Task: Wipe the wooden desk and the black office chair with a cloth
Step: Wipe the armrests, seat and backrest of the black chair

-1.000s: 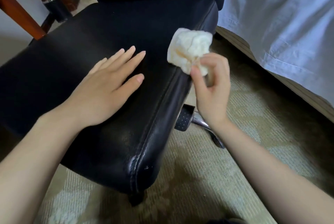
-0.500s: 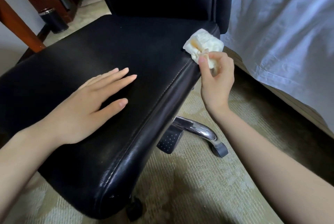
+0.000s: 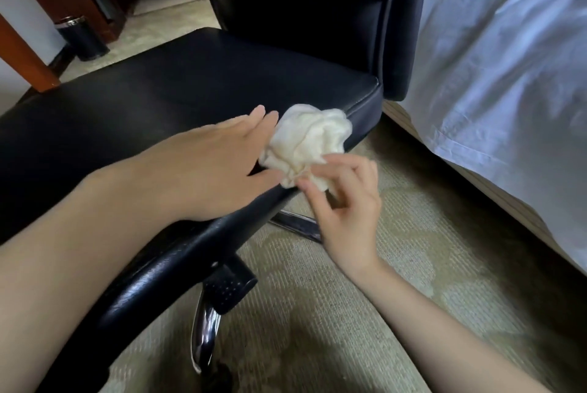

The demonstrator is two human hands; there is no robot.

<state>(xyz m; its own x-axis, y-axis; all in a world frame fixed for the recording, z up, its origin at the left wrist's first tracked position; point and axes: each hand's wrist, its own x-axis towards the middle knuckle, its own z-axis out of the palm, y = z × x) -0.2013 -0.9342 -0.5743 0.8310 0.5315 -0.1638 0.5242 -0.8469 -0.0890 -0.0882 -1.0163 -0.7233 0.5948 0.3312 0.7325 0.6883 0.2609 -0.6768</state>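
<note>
The black office chair (image 3: 178,91) fills the left and centre of the head view, its leather seat low in front of me and its backrest rising at the top. A crumpled cream cloth (image 3: 309,141) rests on the seat's right edge. My right hand (image 3: 344,211) pinches the cloth's lower corner between thumb and fingers. My left hand (image 3: 219,164) lies flat on the seat, fingers spread, their tips touching the cloth's left side. A reddish wooden desk leg (image 3: 28,56) slants at the far left.
A bed with a white sheet (image 3: 508,75) stands close on the right. The chair's chrome base (image 3: 205,332) and a caster sit below the seat on pale green carpet (image 3: 317,313). A small black bin (image 3: 81,38) stands at the back left.
My right hand has drawn the cloth back along the seat's right edge toward me. My left hand has slid right across the seat until it meets the cloth.
</note>
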